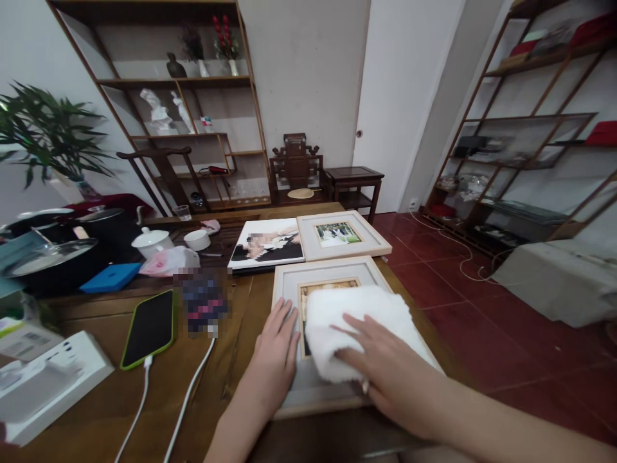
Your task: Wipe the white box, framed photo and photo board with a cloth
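Directly before me on the wooden table lies a picture frame (332, 389) with a pale wood border and a grey-white mat. My left hand (277, 354) rests on its left side, fingers stretched out and lying along the border. A folded, fluffy white cloth (359, 308) covers much of the small picture in the middle. My right hand (380, 360) grips the cloth from the near side, some fingers on top and others tucked under the fold. Beyond it lie a second frame (376, 241) with an outdoor photo and an unframed photo panel (267, 243).
To the left, a green-cased phone (150, 328) and a blurred-out device (201, 305) trail white cables. A white power strip (58, 379), blue box (110, 278), lidded white pot (153, 244) and black pan (53, 263) stand farther left. Behind are shelves (193, 82) and a chair (295, 167).
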A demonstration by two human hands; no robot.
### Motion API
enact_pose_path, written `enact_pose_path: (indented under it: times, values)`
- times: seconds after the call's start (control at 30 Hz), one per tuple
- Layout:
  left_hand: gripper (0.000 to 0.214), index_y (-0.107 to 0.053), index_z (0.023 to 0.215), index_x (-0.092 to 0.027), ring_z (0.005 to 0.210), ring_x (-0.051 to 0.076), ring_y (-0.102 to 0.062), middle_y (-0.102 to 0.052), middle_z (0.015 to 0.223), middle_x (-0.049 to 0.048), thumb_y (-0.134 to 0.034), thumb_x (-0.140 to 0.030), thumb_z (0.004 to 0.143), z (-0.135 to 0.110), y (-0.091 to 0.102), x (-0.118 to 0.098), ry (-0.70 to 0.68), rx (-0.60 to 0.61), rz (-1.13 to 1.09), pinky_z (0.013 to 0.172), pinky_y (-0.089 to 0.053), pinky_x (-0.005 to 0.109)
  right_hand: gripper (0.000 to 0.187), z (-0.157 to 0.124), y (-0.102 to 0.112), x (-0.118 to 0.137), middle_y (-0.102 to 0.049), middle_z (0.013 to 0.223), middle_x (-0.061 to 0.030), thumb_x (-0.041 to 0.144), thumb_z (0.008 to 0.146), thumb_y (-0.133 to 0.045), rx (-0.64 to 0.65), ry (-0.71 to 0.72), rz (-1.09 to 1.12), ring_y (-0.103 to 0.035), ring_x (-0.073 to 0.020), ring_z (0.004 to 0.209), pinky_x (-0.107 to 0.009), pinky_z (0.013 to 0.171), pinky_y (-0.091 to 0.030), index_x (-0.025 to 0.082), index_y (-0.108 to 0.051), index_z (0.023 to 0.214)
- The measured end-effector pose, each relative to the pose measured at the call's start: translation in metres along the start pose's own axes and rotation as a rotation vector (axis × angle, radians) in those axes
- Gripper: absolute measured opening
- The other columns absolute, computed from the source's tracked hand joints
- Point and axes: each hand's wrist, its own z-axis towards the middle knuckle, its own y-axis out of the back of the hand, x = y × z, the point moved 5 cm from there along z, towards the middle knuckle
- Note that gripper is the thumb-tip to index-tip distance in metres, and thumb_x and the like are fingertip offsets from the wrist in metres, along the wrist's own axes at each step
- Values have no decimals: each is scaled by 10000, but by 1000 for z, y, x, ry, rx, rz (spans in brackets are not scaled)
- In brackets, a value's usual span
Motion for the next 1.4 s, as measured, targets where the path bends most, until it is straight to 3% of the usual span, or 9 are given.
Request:
enact_pose_path:
  times: [0.17, 0.27, 0.4, 0.7, 0.83, 1.03, 1.13, 1.27, 1.4]
  values:
    - [381, -494, 1276, -190, 1329, 248, -357, -467, 1392, 128, -375, -229, 915, 2, 4, -1, -5, 47, 7, 1047, -352, 495, 547, 42, 5, -63, -446, 1368, -196, 6, 727, -439, -253, -146, -141, -345, -297, 1300, -499, 1023, -324, 130, -523, 1254]
    - [378, -504, 1269, -187, 1331, 249, -354, -466, 1392, 131, -376, -228, 915, 4, 5, -2, 13, 65, 2, 1051, -340, 497, 563, 62, 10, -78, -467, 1355, -183, -8, 718, -435, -245, -138, -151, -254, -309, 1343, -526, 1052, -256, 122, -523, 1260]
    - [380, -513, 1257, -168, 1329, 255, -356, -479, 1379, 140, -389, -235, 904, 4, 4, -1, 50, 61, -26, 1050, -341, 499, 600, 61, 6, -53, -448, 1390, -111, -33, 669, -436, -104, 19, -100, -188, -319, 1363, -607, 1060, -145, 182, -560, 1214]
    - [377, -525, 1240, -172, 1311, 256, -389, -498, 1361, 139, -346, -212, 910, 3, 2, 0, 30, 2, -33, 1044, -351, 520, 399, -21, 8, 35, -517, 1334, -82, 95, 694, -557, 155, 184, 35, -427, -328, 1244, -532, 995, -375, 233, -641, 1059]
    - [382, -529, 1232, -162, 1314, 258, -382, -501, 1357, 146, -330, -188, 907, 4, 2, 1, 30, 18, -33, 1043, -356, 514, 542, -12, 6, 20, -487, 1361, -95, 43, 674, -527, 76, 90, 15, -377, -278, 1288, -497, 1041, -323, 228, -566, 1183]
    - [384, -511, 1247, -164, 1329, 262, -357, -469, 1384, 150, -334, -197, 908, 5, 4, -1, 48, 77, -40, 1036, -350, 524, 575, 33, 8, -55, -444, 1372, -191, -30, 709, -418, -154, -139, -112, -377, -277, 1286, -484, 1042, -304, 138, -524, 1249]
    - [390, -503, 1256, -157, 1336, 258, -345, -454, 1394, 155, -324, -197, 911, 5, 4, -1, 58, 98, -40, 1041, -344, 515, 597, 54, 13, -74, -411, 1404, -170, -43, 708, -402, -207, -149, -146, -284, -295, 1333, -497, 1047, -287, 129, -508, 1270]
    - [384, -502, 1254, -186, 1339, 246, -341, -466, 1387, 139, -330, -192, 910, 5, 3, 1, 40, 70, -53, 1046, -336, 514, 576, 66, 7, -59, -397, 1429, -97, -42, 672, -430, -128, -6, -136, -161, -331, 1367, -593, 1071, -138, 166, -583, 1187]
    - [389, -494, 1262, -152, 1333, 260, -348, -470, 1379, 160, -341, -195, 907, 4, 0, 3, 23, 62, -42, 1046, -338, 520, 521, 41, 6, -19, -447, 1393, -104, -1, 698, -445, 14, 129, -25, -240, -308, 1349, -599, 1062, -169, 179, -592, 1164]
